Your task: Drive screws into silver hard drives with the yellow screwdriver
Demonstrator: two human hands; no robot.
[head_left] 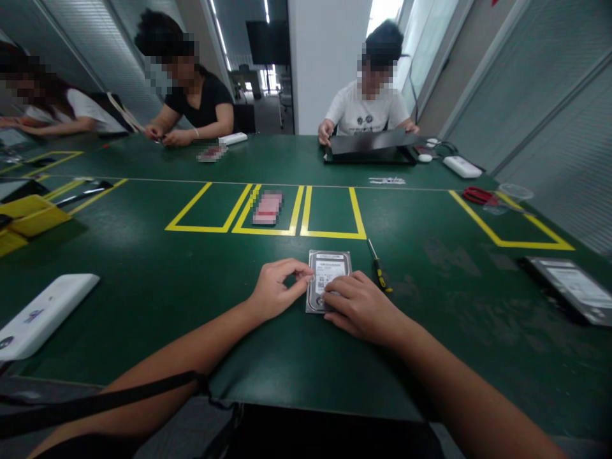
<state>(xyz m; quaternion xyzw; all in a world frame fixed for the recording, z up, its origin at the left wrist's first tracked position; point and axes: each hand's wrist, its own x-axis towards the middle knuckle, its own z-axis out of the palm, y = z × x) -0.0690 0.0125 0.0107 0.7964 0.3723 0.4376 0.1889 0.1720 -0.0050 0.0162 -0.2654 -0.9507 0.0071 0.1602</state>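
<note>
A silver hard drive [329, 262] with a white label lies on the green table in front of me, label side up. My left hand [281, 290] has its thumb and fingertips drawn together at the drive's left edge, gripping it there. Across the lower right part of the drive rests my right hand [363, 306], its fingers bent onto the label and partly covering it. Whether either hand has a small part under its fingertips is hidden. Just right of the drive lies a screwdriver [379, 271] with a black and yellow handle, its tip pointing away from me.
Another hard drive [571, 287] lies at the right. A white device [45, 315] and yellow bins [36, 220] are on the left. Yellow tape [268, 232] marks rectangles; one holds a pink blurred item [268, 208]. Across the table, a person [368, 105] handles a dark panel [370, 143].
</note>
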